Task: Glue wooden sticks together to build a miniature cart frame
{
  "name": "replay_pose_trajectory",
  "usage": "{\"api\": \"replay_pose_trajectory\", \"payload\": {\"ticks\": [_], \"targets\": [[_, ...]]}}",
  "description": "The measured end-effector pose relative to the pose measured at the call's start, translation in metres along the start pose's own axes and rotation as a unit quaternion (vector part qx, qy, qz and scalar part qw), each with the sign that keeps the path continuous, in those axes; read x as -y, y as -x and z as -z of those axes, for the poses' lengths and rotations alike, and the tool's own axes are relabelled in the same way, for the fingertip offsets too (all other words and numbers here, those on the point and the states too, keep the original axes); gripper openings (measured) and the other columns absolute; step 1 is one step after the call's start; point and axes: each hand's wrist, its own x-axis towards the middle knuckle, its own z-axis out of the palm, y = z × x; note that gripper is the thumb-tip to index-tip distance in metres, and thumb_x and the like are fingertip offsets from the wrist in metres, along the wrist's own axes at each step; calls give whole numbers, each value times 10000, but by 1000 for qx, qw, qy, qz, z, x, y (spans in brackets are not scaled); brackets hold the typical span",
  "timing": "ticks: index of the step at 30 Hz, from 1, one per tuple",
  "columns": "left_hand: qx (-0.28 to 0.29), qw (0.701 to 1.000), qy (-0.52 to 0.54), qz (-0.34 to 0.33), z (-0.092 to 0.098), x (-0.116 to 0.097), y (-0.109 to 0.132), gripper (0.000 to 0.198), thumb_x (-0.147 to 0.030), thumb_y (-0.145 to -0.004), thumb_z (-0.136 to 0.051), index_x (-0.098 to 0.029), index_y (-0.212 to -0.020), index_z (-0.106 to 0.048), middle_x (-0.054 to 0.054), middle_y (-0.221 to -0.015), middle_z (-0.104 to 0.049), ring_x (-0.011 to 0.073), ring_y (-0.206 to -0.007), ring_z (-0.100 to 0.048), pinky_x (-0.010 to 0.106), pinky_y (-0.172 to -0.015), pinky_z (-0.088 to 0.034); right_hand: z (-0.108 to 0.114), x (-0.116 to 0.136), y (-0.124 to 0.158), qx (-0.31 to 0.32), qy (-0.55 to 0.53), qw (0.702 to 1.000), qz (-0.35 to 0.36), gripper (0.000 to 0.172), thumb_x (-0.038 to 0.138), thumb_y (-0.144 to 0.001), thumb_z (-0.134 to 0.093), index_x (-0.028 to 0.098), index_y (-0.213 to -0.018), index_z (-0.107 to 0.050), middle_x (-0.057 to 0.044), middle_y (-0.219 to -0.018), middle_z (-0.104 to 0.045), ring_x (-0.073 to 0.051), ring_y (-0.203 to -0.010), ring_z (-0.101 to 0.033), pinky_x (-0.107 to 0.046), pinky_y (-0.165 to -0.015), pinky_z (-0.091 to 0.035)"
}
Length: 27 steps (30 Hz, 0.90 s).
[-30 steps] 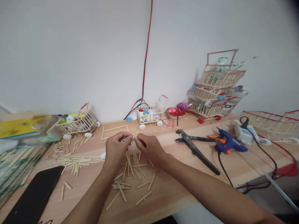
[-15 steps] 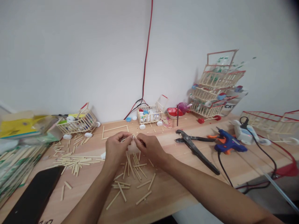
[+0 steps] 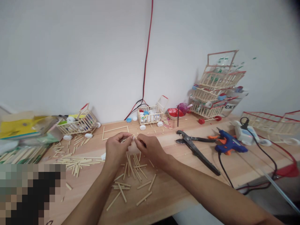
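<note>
My left hand [image 3: 116, 150] and my right hand [image 3: 151, 148] meet above the middle of the wooden table [image 3: 173, 193]. Their fingertips pinch together on a small pale stick piece [image 3: 134, 137] held between them. Both hands are closed in a pinch. Loose cut wooden sticks [image 3: 131, 178] lie scattered on the table right under and in front of my hands. A rectangular stick frame [image 3: 115, 132] lies flat just beyond my left hand.
Small stick-built carts [image 3: 77, 122] [image 3: 151, 115] stand along the wall, and more are stacked at right [image 3: 217, 90]. Black pliers [image 3: 194, 148] and a blue glue gun [image 3: 228, 144] with cable lie to my right. A stick pile [image 3: 75, 162] lies left.
</note>
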Motion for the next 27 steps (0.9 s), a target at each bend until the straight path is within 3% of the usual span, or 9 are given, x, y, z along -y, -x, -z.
{"api": "replay_pose_trajectory", "payload": {"ticks": [27], "targets": [[0, 1000, -5, -1, 1, -2, 1, 225, -338, -663, -675, -132, -749, -703, -3, -568, -622, 97, -454, -500, 199, -426, -392, -1, 0, 0, -3, 11, 1000, -6, 272, 266, -898, -470, 178, -641, -453, 44, -546, -442, -82, -510, -372, -214, -532, -215]]}}
